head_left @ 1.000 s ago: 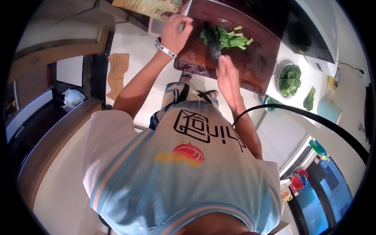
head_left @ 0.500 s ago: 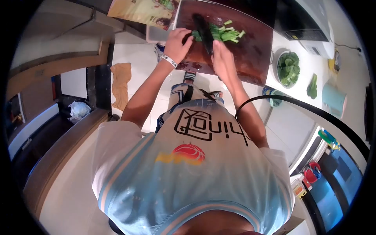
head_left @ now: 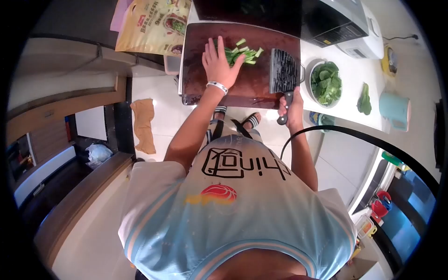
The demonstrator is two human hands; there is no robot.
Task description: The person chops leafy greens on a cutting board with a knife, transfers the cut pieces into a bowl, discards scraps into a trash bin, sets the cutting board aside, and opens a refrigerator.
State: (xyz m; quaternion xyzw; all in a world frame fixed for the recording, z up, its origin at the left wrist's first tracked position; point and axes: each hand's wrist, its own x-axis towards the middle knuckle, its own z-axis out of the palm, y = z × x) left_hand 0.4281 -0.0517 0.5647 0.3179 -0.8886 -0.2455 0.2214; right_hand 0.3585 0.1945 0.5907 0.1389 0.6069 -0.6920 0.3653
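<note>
My left hand (head_left: 219, 64) lies with its fingers spread over the left part of some cut green vegetable pieces (head_left: 249, 53), hiding part of them. The pieces rest on a dark reddish-brown cutting board (head_left: 205, 88). By its black handle, my right hand (head_left: 294, 109) grips a cleaver (head_left: 283, 72). The broad dark blade points away from me and lies flat over the board's right side, apart from the greens; I cannot tell if it touches the board.
Right of the board stands a bowl of leafy greens (head_left: 326, 84). Beyond it are a single leafy stalk (head_left: 364, 99) and a light-blue mug (head_left: 394, 111). A printed food bag (head_left: 154, 28) is at the back left. A black appliance (head_left: 333, 28) stands behind the bowl.
The cleaver has moved right, away from the greens, and now shows its broad side. My left hand has opened and spread over the cut pieces. The camera view has shifted.
</note>
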